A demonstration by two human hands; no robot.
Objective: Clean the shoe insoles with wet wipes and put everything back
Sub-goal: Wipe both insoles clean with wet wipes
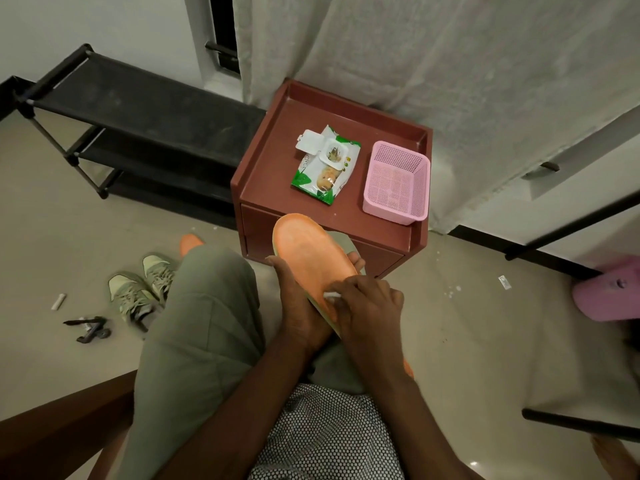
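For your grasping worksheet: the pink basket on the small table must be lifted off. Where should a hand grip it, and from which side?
Grip the pink basket by its rim, coming from above or from the near edge. Its open top faces up, the rim flares out beyond the perforated walls, and the wet wipes pack lies apart on its left, so the rim is probably free all round.

Pretty dim indoor light, soft and even, with weak shadows. A small glare spot sits on the floor point(473, 464) near the bottom edge. Wide-angle bending toward the edges, and the right edge is blurry.
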